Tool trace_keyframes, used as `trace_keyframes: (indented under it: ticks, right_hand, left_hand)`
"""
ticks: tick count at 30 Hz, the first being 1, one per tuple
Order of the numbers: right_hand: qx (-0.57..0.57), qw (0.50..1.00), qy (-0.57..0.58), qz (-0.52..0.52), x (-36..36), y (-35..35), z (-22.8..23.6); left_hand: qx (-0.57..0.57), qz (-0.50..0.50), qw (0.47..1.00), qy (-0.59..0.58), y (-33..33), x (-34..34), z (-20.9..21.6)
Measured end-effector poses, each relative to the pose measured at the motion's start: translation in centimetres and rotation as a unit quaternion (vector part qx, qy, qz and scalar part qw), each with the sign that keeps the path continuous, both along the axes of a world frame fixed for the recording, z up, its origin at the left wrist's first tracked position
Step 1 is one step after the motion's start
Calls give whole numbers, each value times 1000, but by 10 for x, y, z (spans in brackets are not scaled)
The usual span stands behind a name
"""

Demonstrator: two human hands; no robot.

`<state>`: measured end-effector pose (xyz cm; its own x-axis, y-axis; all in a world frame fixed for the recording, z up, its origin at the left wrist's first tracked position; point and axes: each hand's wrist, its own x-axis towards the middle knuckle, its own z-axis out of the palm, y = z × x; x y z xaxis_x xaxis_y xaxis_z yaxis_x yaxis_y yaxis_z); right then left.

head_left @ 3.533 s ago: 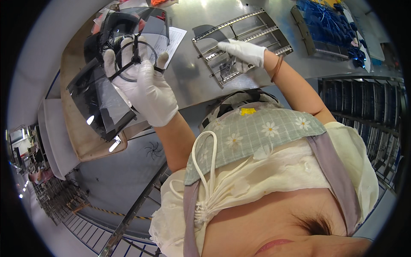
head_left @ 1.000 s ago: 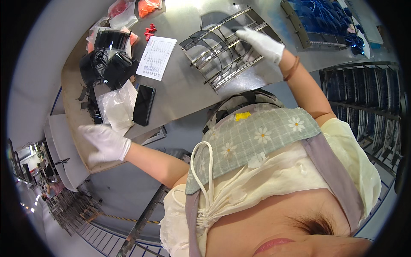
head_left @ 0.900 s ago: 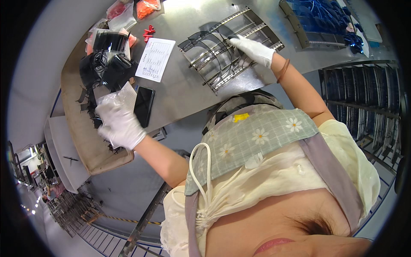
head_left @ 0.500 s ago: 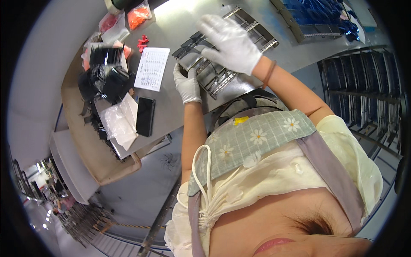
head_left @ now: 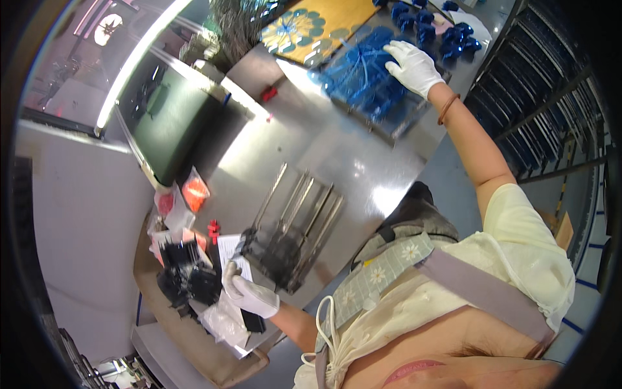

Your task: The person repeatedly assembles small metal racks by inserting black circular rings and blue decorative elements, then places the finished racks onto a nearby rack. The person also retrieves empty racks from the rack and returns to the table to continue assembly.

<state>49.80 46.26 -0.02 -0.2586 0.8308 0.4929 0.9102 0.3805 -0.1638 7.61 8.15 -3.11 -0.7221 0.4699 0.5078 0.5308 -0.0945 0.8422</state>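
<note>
My right hand (head_left: 414, 68), in a white glove, reaches far out over a tray of glossy blue film-like pieces (head_left: 366, 81). Its fingers are stretched and slightly apart; whether they touch the blue pieces I cannot tell. Nearer, my left hand (head_left: 251, 293), also gloved in white, is beside the near left end of a metal rack (head_left: 301, 220). Its fingers are partly spread, with nothing visible in them. Dark, thin plates (head_left: 275, 249) sit across the lower left part of the rack, somewhat blurred. The rack lies on the steel table (head_left: 363, 168).
A phone (head_left: 254, 321) and a paper sheet (head_left: 228, 246) lie around my left hand. Glossy black parts (head_left: 188, 279), an orange bag (head_left: 194, 191) and red clips (head_left: 214, 230) sit at left. Blue bundles (head_left: 460, 42) are at far right, near a slatted rack (head_left: 544, 78).
My right hand has left the metal rack and swung out to the blue pieces. The left hand has come off the rack's end. The view has turned, showing more of the far table.
</note>
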Motion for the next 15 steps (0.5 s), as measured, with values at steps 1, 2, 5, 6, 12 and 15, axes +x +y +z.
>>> trace_keyframes:
  ticks: [1, 2, 5, 6, 12, 15]
  right_hand:
    - [-37, 998, -52, -29, 18, 28, -4]
    - [-68, 995, -66, -13, 32, 55, -8]
    - [-173, 978, -81, 89, 44, 111, -16]
    - [-191, 973, -68, 113, 42, 124, -16]
    - [-314, 891, -223, 241, 41, 190, 24]
    - [-234, 916, -141, 293, 41, 244, 45]
  left_hand:
    - [3, -53, 998, 35, 26, 29, 14]
    - [-41, -129, 988, 74, 56, 62, 27]
    - [-163, -394, 883, 198, 162, 169, 46]
    - [-191, -487, 832, 186, 199, 204, 43]
    - [-345, -530, 734, 246, 332, 349, -28]
    - [-430, -482, 728, 228, 341, 360, -61]
